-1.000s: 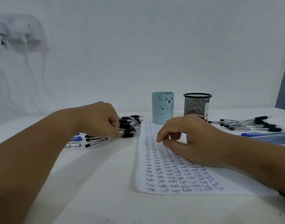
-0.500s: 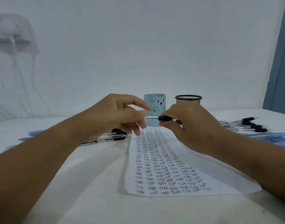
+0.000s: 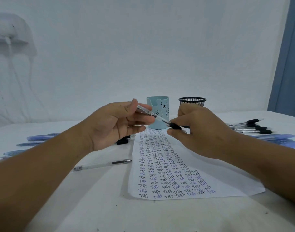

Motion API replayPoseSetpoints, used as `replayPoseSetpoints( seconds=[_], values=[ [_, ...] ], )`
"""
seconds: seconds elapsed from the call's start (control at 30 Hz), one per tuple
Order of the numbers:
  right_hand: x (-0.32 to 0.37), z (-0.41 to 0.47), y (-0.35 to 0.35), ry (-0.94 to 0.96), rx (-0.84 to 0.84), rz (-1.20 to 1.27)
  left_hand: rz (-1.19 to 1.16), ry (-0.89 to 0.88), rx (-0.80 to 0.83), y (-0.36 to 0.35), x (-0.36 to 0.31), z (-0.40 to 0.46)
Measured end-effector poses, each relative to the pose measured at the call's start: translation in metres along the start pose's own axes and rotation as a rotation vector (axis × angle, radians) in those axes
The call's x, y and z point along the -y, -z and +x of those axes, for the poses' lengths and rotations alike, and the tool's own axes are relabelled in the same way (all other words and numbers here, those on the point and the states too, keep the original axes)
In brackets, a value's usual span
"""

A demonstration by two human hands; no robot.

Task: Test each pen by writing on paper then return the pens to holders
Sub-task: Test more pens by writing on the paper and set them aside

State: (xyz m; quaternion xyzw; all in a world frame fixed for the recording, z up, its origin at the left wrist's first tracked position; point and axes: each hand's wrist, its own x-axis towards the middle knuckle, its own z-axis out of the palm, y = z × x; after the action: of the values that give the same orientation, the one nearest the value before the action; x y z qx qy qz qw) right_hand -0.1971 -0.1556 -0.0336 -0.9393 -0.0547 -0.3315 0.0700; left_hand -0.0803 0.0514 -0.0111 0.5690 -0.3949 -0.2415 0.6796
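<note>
I hold a clear pen (image 3: pixel 153 115) above the paper (image 3: pixel 167 166), my left hand (image 3: pixel 116 124) pinching its barrel between thumb and fingers, my right hand (image 3: pixel 198 129) gripping its black cap (image 3: pixel 175 126) with curled fingertips. Just beyond my hands stand the blue bear cup (image 3: pixel 158 111) and the black mesh cup (image 3: pixel 192 101). A second pen (image 3: pixel 102 164) lies on the table (image 3: pixel 93 206) below my left wrist; capped pens (image 3: pixel 250 127) lie past my right hand.
</note>
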Motion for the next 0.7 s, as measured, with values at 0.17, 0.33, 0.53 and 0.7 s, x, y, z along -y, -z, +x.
replayPoseSetpoints(
  seconds=[0.17, 0.33, 0.53, 0.7],
  values=[
    [0.008, -0.001, 0.002, -0.137, 0.128, 0.066, 0.139, -0.052, -0.103, -0.002, 0.018, 0.004],
    [0.004, -0.006, -0.004, -0.204, 0.077, 0.121, 0.415, -0.134, -0.158, -0.006, 0.042, 0.003],
    [0.014, -0.004, 0.009, -0.287, 0.101, 0.538, 0.766, -0.136, -0.089, -0.008, 0.045, 0.0],
    [0.012, -0.011, 0.023, -0.452, 0.28, 0.854, 1.017, -0.077, 0.003, -0.006, 0.05, 0.006]
  ],
)
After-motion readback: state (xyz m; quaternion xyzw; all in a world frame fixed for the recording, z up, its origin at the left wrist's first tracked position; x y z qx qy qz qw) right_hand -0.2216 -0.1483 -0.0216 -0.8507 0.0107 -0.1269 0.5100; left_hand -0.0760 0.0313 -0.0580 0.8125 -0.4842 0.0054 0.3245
